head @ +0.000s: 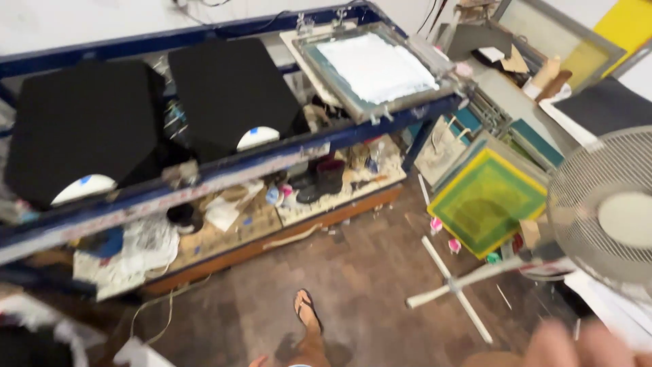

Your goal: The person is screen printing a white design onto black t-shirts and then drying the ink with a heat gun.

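Only the blurred fingers of my right hand (577, 345) show, at the bottom right edge; I cannot tell whether they hold anything. They are just below a white standing fan (604, 204). My left hand is out of view. My foot in a flip-flop (309, 319) stands on the brown floor. On a blue metal frame (224, 170) lie two black garments (85, 122) (231, 92) stretched over boards. To their right is a printing screen (377, 68) covered in white.
A yellow-green screen (485, 200) leans against the bench at right, with more frames behind it. The fan's white cross-shaped base (451, 285) lies on the floor. A low shelf (272, 217) under the frame holds rags, paper and pots. Clutter fills the back right table.
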